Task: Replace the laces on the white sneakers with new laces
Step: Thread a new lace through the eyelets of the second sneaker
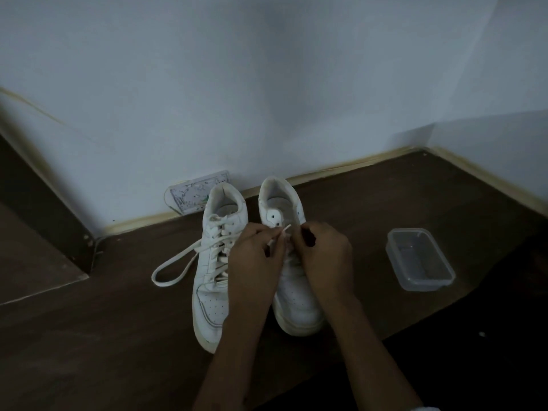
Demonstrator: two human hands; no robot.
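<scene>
The right-hand white sneaker (293, 280) stood beside the left-hand white sneaker (218, 262) on the dark floor near the wall, and over its upper eyelets the left hand (256, 256) pinched a white lace end (278, 235) while the right hand (323, 253) curled close against it, its hold too hidden to tell. In the dim light the tip could have missed the small eyelet or frayed, and a hard tug might have tipped the sneaker. The clear plastic container (419, 259) sat well apart at right.
</scene>
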